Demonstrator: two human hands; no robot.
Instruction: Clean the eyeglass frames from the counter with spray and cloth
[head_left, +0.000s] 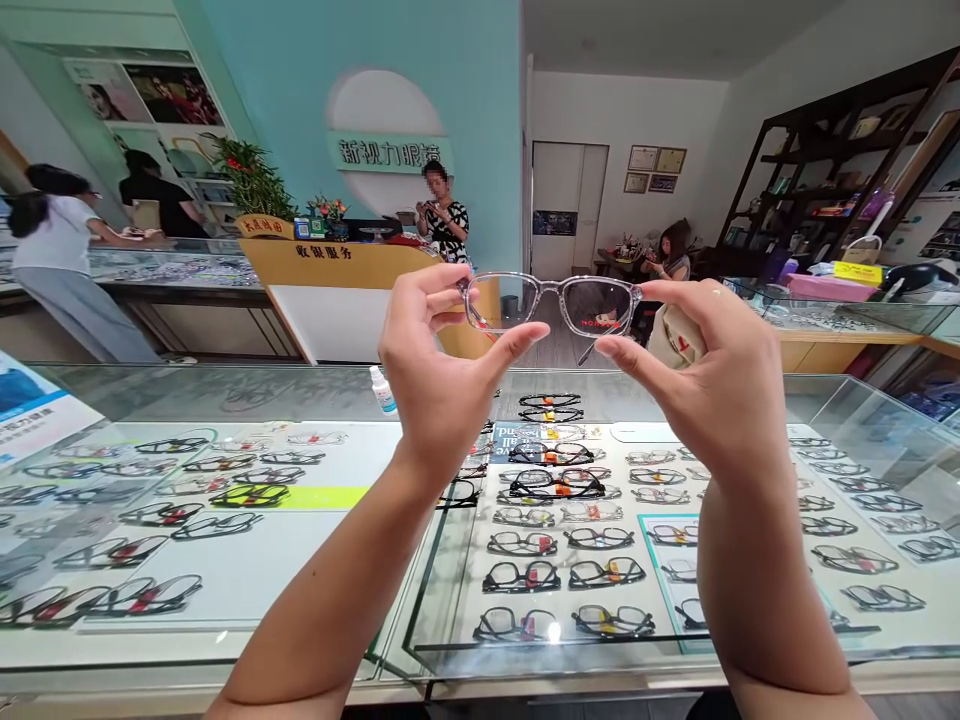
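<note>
A pair of eyeglasses point(550, 284) with a clear, greyish frame is raised in front of me above the glass counter. My left hand point(442, 350) pinches its left end between thumb and fingers. At the opposite end, my right hand point(712, 350) grips near the hinge, with the thumb below the lens. Red lettering shows on the right lens, and one dark-tipped temple arm hangs beneath it. A beige item with a red mark point(676, 337) appears behind my right hand, partly covered by it.
Under the glass of the display counter point(450, 655) lie many eyeglass frames in rows. A small white bottle point(382, 391) stands on the counter left of my left wrist. Farther back are a cashier desk point(341, 275), a seated person point(670, 255) and several other people.
</note>
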